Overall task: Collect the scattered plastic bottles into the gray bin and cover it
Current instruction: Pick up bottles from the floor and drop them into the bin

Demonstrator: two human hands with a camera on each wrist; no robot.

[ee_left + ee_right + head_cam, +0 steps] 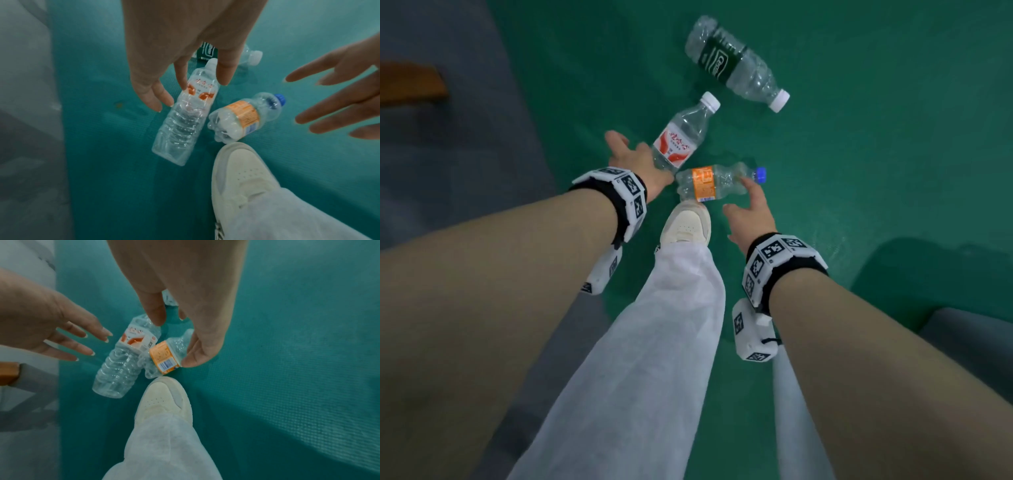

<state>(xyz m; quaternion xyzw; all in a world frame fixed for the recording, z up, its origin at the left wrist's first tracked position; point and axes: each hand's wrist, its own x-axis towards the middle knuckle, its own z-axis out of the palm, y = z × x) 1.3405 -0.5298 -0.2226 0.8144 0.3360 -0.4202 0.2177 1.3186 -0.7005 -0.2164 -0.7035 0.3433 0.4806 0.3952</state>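
Three clear plastic bottles lie on the green floor. The red-and-white-labelled bottle (681, 137) with a white cap lies under my left hand (635, 150), whose fingers (180, 78) are spread straight just above it. The small orange-labelled bottle (717, 181) with a blue cap lies beside it. My right hand (748, 205) hovers over it with thumb (195, 360) and fingers spread, gripping nothing. A larger bottle with a dark green label (732, 61) lies farther off. No bin is plainly in view.
My white shoe (686, 222) stands with its toe against the base of the orange-labelled bottle. A grey floor strip (448, 171) runs along the left, with a brown wooden piece (410, 82) on it. A grey rounded object (972, 332) shows at the lower right edge.
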